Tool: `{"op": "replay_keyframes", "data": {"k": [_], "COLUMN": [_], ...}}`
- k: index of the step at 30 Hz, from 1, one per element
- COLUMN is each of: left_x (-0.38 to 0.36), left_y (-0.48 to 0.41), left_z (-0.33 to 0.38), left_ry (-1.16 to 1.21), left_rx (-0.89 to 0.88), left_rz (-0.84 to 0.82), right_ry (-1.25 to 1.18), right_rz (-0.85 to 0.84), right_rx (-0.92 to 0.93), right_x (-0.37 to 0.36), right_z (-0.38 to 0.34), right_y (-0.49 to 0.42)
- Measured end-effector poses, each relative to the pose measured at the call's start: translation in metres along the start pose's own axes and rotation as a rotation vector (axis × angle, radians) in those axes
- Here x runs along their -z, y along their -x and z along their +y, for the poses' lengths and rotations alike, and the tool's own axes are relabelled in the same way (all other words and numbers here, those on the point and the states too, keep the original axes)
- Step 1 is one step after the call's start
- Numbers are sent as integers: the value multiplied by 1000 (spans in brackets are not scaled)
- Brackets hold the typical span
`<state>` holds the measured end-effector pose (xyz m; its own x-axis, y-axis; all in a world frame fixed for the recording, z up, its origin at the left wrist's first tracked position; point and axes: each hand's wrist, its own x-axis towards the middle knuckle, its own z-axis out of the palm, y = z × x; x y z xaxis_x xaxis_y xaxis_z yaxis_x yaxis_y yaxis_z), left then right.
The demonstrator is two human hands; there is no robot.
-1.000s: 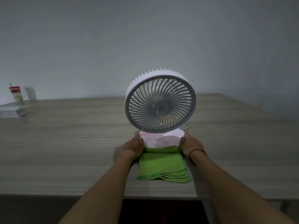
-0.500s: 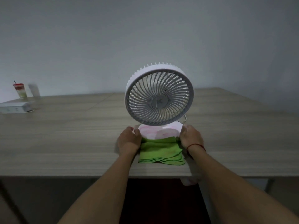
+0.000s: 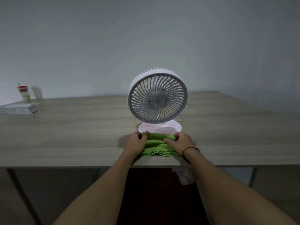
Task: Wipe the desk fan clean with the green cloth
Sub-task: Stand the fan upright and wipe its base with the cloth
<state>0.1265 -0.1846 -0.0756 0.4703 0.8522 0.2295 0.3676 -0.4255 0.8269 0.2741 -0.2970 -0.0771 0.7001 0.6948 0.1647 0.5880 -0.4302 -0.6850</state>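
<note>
A white desk fan (image 3: 157,96) stands upright on the wooden table, its round grille facing me and its round base (image 3: 168,128) just behind the cloth. A folded green cloth (image 3: 158,144) lies at the table's near edge, bunched up in the middle. My left hand (image 3: 136,143) grips the cloth's far left corner. My right hand (image 3: 181,142) grips its far right corner, a red string around the wrist. Both hands sit just in front of the fan's base.
The wooden table (image 3: 81,135) runs wide to both sides. At the far left stand a cup with a red lid (image 3: 24,93) and a flat white box (image 3: 19,108). A thin white cable (image 3: 181,118) trails behind the fan. A pale cloth (image 3: 185,176) hangs under the table edge.
Both hands have left the sides of the fan's base and closed on the far corners of the green cloth, which has bunched up. My view has backed away from the table.
</note>
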Motion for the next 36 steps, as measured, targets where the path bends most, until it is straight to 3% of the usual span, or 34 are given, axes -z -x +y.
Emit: {"op": "replay_keyframes", "data": {"k": [6, 11, 15, 18, 20, 23, 26, 32, 36], "left_x": [-7, -11, -18, -19, -18, -11, 0, 3, 1], "left_y": [-3, -6, -18, -34, -39, -49, -57, -56, -57], "left_z": [5, 11, 4, -5, -4, -3, -12, -17, -18], "left_ry": [229, 366, 444, 131, -123, -66, -117, -226, -277], "left_rx": [27, 64, 52, 24, 23, 28, 17, -91, -108], "left_rz": [35, -14, 139, 218, 103, -139, -228, -255, -181], "right_ry": [-358, -441, -370, 31, 239, 325, 350, 239, 21], "right_rz": [-21, -21, 156, 279, 269, -16, -218, -88, 185], "right_rx": [60, 36, -15, -11, 125, 325, 354, 412, 299], "right_x": [2, 10, 20, 25, 25, 22, 18, 10, 10], "right_z": [-16, -17, -7, 7, 13, 13, 14, 25, 25], "right_y": [0, -12, -22, -22, -21, -20, -23, -35, -44]}}
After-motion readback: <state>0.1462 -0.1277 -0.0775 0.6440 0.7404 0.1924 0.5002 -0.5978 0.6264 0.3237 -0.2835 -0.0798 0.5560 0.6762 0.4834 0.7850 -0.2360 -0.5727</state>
